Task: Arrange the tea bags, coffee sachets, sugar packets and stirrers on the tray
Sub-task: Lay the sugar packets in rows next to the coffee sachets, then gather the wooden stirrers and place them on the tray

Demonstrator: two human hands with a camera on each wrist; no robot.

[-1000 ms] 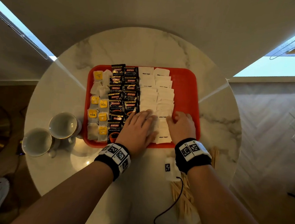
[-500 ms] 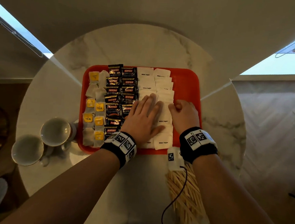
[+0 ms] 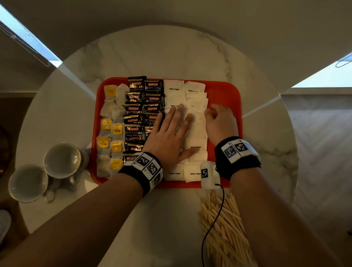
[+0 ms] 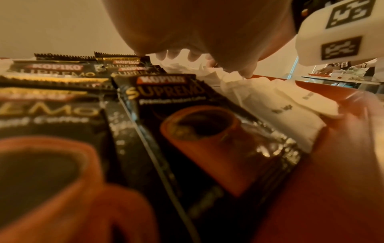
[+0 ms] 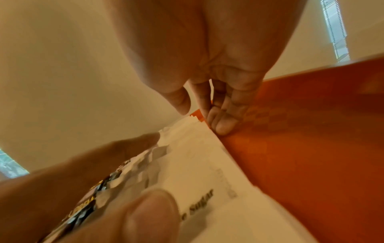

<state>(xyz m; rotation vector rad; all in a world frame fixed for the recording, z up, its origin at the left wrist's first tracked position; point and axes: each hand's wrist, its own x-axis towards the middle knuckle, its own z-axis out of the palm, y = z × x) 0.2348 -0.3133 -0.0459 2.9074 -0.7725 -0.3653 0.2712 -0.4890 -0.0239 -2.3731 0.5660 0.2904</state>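
A red tray (image 3: 224,95) holds tea bags (image 3: 110,128) on the left, black coffee sachets (image 3: 135,109) in two columns, and white sugar packets (image 3: 174,91) in two columns. My left hand (image 3: 178,121) lies flat on the sugar packets, fingers straight, beside the coffee sachets (image 4: 187,115). My right hand (image 3: 216,117) has curled fingers, and its fingertips (image 5: 224,123) touch the right edge of the sugar column (image 5: 197,164) on the tray floor (image 5: 311,148). It holds nothing. Wooden stirrers (image 3: 224,227) lie in a loose pile on the table, near the tray's front right corner.
The tray sits on a round marble table (image 3: 166,54). Two empty cups (image 3: 62,160) (image 3: 28,182) stand at the tray's front left corner. The right strip of the tray is bare red plastic. A black cable (image 3: 211,231) runs from my right wrist across the stirrers.
Both hands have slid away from me along the sugar columns, from the near end to the middle. More of the near sugar packets now show behind the wrists.
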